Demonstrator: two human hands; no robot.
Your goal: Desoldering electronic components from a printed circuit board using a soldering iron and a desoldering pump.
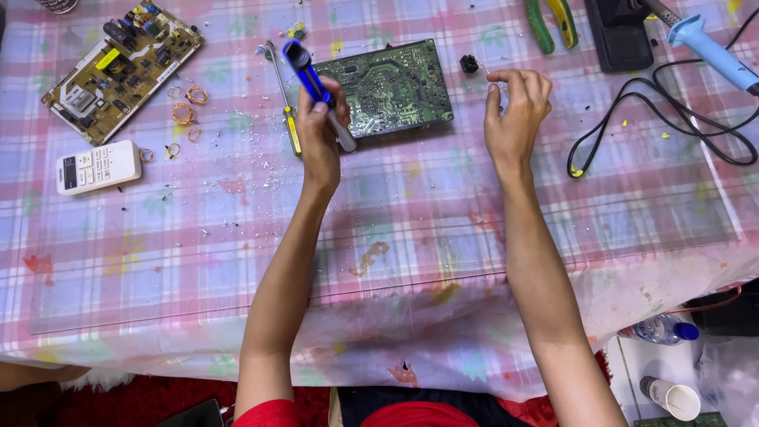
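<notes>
A table (395,261) under a pink and blue checked cloth fills the view, with a clear sheet laid over the cloth. Near its far middle lies a green circuit board (399,85), solder side up. The left hand (320,134) is at the board's left edge, its fingers wrapped tight around a blue pump tool (312,79) that slants from upper left to lower right, the silver tip (345,142) pointing down just off the board's near-left corner. A screwdriver (286,103) with a yellow handle lies on the cloth just left of that hand.

The right hand (518,107) hovers just right of the board, apart from it, thumb and fingertips drawn together in a pinch; what they hold is too small to tell. A small black part (470,63) sits between that hand and the board's far-right corner.

At far left lie a tan circuit board (122,67), a white remote (99,166) and some copper wire rings (183,111). At far right are a blue soldering iron (711,51), its black cord (656,119), and green-handled pliers (551,22).
</notes>
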